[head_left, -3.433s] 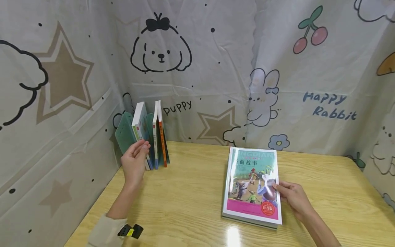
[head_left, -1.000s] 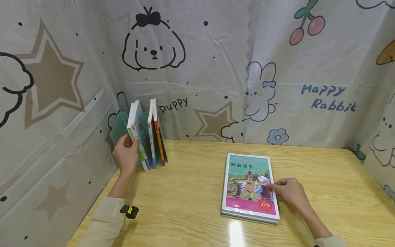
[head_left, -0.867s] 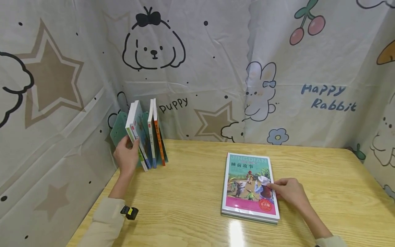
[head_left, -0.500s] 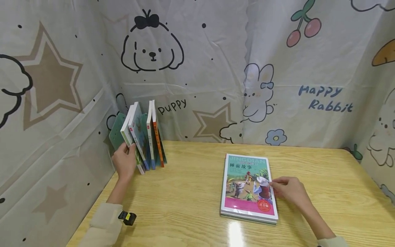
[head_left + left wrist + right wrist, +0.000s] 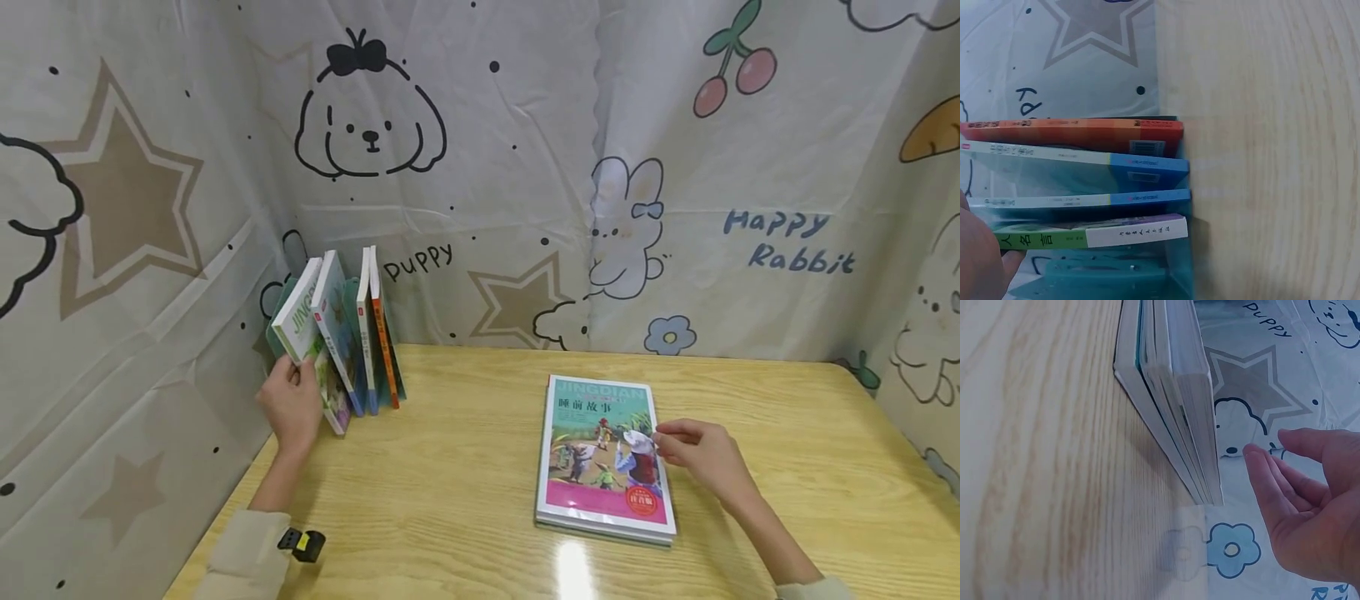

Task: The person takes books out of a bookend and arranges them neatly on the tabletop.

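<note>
My left hand (image 5: 291, 408) grips a green-and-white-spined book (image 5: 300, 321) at the left end of an upright row, thumb on the cover and fingers behind. The book tilts out toward me from its neighbours. In the left wrist view its spine (image 5: 1135, 234) stands beside two white-and-blue-spined books and an orange-spined book (image 5: 1085, 131), all in a teal book holder (image 5: 1104, 270). My right hand (image 5: 708, 458) is beside the right edge of a stack of books (image 5: 600, 454) lying flat, fingers loosely bent. A gap shows between the fingertips and the stack in the right wrist view.
The wooden table (image 5: 465, 467) spreads between the row and the stack. A printed fabric curtain (image 5: 510, 183) hangs behind it, and another fabric side (image 5: 150, 392) closes off the left, close to the book holder.
My left hand has moved from beside the row to gripping the green-and-white-spined book, which now leans further left and out. My right hand has come off the stack's edge.
</note>
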`<state>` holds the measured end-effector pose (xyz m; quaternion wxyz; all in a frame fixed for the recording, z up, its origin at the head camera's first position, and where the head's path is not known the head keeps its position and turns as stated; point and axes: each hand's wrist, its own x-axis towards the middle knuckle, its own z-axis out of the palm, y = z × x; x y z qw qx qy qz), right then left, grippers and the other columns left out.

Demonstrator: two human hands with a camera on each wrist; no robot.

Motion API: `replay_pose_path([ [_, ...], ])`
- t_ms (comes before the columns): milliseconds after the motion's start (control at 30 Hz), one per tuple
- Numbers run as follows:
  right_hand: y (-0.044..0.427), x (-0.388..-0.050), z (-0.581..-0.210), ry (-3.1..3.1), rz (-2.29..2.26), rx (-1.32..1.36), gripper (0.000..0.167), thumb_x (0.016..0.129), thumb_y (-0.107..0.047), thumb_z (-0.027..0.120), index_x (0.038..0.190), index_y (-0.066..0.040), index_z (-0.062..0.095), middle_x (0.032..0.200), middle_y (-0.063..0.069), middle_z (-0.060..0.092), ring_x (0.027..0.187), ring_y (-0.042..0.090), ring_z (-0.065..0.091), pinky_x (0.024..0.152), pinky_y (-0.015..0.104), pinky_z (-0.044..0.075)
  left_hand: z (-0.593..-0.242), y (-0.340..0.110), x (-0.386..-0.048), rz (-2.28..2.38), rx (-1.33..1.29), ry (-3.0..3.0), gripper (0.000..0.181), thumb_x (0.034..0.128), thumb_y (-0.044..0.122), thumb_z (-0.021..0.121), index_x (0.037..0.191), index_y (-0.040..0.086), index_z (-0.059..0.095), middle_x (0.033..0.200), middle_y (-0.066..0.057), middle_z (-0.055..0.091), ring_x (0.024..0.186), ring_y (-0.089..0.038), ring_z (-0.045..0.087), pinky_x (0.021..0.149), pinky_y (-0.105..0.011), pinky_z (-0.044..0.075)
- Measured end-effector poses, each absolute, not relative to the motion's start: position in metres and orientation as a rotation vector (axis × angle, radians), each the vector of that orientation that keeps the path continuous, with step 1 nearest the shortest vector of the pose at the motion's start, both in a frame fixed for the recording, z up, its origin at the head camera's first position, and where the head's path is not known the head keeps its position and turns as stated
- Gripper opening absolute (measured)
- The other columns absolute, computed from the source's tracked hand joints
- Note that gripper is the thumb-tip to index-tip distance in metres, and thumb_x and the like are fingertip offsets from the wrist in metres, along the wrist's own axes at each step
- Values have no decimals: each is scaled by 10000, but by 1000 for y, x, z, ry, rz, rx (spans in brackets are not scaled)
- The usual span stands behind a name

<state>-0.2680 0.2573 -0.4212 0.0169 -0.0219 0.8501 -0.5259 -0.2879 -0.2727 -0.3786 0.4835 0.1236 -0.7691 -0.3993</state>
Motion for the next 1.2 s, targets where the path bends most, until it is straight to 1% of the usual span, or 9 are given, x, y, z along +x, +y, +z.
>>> replay_pose_path([
  [67,258,-268,-421,2635,-1644,-65,376,982,-165,659,1215,128,629,1093,228,691,925,268,704,772,343,590,-375,-272,-285,-972,285,-1860,158,966,43,629,1012,-90,700,875,-217,724,574,25,456,509,-115,321],
  [167,258,-268,-420,2626,-1662,-58,390,976,-178,670,1214,129,630,1090,224,693,921,259,704,780,347,588,-367,-270,-279,-975,268,-1837,164,961,32,629,1031,-100,699,879,-228,721,572,66,452,511,-102,331],
  [300,259,-268,-420,2619,-1693,-63,400,970,-176,678,1214,136,624,1087,234,693,910,246,702,788,340,586,-356,-268,-271,-993,246,-1800,210,950,-6,629,1126,-96,697,1005,-245,715,691,145,541,591,-56,423],
  [400,259,-268,-420,2612,-1711,-74,399,974,-166,671,1222,141,615,1094,245,689,910,239,703,794,337,584,-349,-267,-265,-1008,226,-1766,219,935,-34,629,1133,-94,698,1028,-251,706,764,189,553,660,-48,466],
  [533,258,-267,-420,2593,-1723,-79,415,984,-178,660,1238,144,602,1097,249,688,907,211,701,803,348,583,-341,-265,-256,-979,215,-1733,174,922,-43,628,1058,-116,706,924,-256,716,691,164,542,616,-42,447],
  [667,257,-267,-418,2565,-1756,-87,445,990,-202,657,1252,151,590,1104,249,688,894,158,699,811,343,580,-333,-265,-249,-933,242,-1742,153,935,-15,629,1013,-130,693,823,-248,707,582,118,478,518,-48,371],
  [800,256,-267,-415,2526,-1809,-99,463,992,-210,656,1261,160,579,1111,256,686,892,145,702,816,342,578,-328,-265,-244,-955,269,-1755,193,957,1,614,1087,-123,682,914,-252,714,600,109,505,510,-49,395],
  [933,255,-265,-416,2494,-1819,-100,468,988,-216,663,1262,155,581,1116,254,685,890,145,701,814,336,579,-325,-263,-239,-990,259,-1732,234,960,-12,601,1161,-114,668,1041,-249,705,727,141,583,613,-48,471],
  [1200,252,-264,-418,2470,-1832,-98,478,981,-205,674,1271,160,571,1123,248,684,902,159,701,809,324,580,-312,-256,-227,-957,201,-1691,221,953,-7,611,1138,-103,685,1031,-230,711,770,163,592,655,-64,493],
])
